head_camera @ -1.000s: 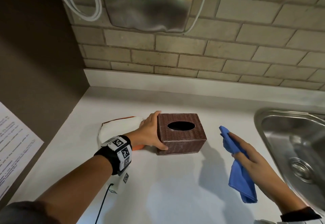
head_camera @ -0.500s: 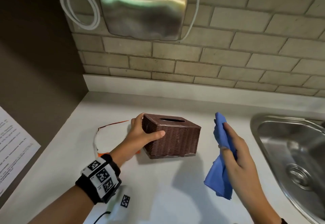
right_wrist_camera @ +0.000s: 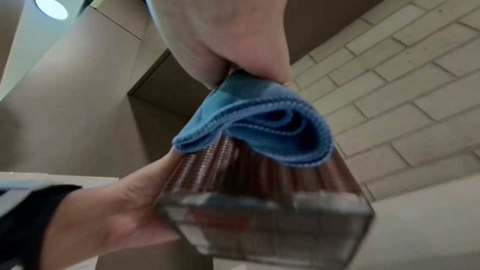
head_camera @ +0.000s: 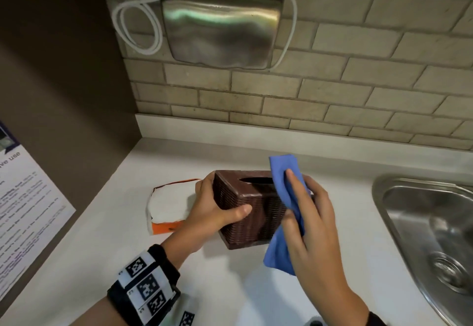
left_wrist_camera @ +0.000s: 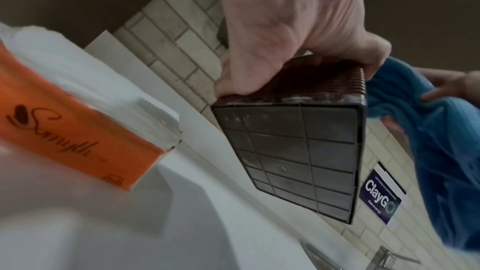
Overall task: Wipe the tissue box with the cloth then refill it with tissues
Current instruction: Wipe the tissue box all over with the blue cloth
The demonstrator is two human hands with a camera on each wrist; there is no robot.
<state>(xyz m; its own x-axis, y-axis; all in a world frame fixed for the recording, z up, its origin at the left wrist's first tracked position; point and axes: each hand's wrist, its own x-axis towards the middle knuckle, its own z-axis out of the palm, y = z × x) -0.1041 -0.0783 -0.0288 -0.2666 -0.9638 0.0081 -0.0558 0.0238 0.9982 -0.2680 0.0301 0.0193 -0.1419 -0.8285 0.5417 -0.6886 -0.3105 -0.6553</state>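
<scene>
A brown woven tissue box [head_camera: 245, 213] [left_wrist_camera: 298, 151] [right_wrist_camera: 259, 202] is held off the white counter, tilted, with its oval slot on top. My left hand [head_camera: 217, 210] [left_wrist_camera: 285, 38] grips its left end, thumb on the near side. My right hand [head_camera: 307, 213] [right_wrist_camera: 221, 28] holds a blue cloth [head_camera: 285, 197] [left_wrist_camera: 428, 130] [right_wrist_camera: 257, 128] against the box's right end and top corner. An orange pack of white tissues [head_camera: 169, 205] [left_wrist_camera: 78, 110] lies on the counter to the left of the box.
A steel sink [head_camera: 430, 231] is set into the counter [head_camera: 230, 287] at the right. A steel dispenser [head_camera: 222, 29] with a white cable hangs on the brick wall above. A brown side wall with a printed notice [head_camera: 23, 210] bounds the left.
My left hand has lifted and tilted the box off the counter. My right hand has brought the blue cloth leftward onto the box's right end.
</scene>
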